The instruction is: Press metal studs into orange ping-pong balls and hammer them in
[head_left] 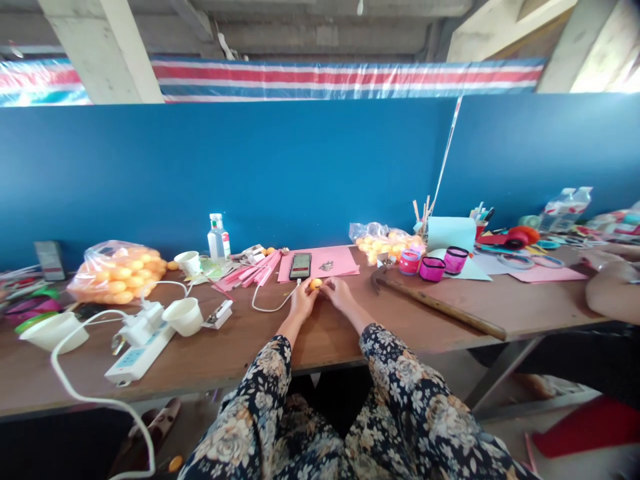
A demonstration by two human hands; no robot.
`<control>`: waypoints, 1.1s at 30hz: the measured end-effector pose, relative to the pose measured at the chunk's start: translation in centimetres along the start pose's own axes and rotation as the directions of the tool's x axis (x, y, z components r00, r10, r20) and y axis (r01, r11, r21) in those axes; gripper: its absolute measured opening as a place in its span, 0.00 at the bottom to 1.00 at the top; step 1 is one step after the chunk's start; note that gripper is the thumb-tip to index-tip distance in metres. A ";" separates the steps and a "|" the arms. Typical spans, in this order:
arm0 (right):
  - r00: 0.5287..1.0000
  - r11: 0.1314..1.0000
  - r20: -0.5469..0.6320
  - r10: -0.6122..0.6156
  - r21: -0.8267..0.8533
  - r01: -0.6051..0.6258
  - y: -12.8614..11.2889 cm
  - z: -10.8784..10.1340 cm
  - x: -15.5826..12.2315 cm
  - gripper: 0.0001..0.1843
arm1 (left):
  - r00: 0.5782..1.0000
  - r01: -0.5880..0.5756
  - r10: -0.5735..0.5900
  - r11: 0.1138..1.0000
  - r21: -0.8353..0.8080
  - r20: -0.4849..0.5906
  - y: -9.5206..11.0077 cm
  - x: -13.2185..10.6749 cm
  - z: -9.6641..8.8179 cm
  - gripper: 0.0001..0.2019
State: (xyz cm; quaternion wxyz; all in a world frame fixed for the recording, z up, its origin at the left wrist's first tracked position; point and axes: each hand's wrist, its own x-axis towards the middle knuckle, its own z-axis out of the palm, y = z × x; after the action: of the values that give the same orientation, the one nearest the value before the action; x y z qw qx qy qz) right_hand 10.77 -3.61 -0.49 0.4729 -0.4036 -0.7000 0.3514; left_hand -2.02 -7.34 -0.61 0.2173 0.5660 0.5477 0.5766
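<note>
A small orange ball [315, 284], like a ping-pong ball, sits in the fingers of my left hand [301, 301], just above the brown table. My right hand [340, 295] is close on its right side, fingers pinched together; whatever may be between them is too small to make out. Beyond my hands lie pink paper sheets [343, 259] with a little pile of small silvery pieces [326, 265] on top. A phone [300, 265] with a white cable rests on the left part of the paper.
Bags of orange balls [117, 275] [387, 245] stand left and right. A wooden-handled hammer [445, 307] lies on the right. Left are a power strip [137, 353], cups [183, 316] and pink strips [255, 272]. Another person's arm [613, 290] rests at far right. A blue partition [300, 167] closes the back.
</note>
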 end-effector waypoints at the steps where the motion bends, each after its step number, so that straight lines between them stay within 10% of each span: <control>1: 1.000 1.000 -0.001 -0.007 -0.002 0.007 0.0 0.0 0.0 0.08 | 1.000 0.001 -0.001 1.000 -0.005 0.012 0.0 0.0 0.0 0.20; 33: 0.993 0.995 0.056 -0.100 0.013 0.100 -0.2 0.0 -0.4 0.13 | 1.000 -0.013 0.014 0.994 0.107 -0.009 0.8 -0.3 -0.1 0.16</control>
State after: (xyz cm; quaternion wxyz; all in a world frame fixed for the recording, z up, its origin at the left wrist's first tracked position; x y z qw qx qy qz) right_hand 10.84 -4.07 -0.45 0.4718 -0.3555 -0.7307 0.3422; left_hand -1.70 -7.88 -0.02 0.1800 0.5776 0.5751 0.5507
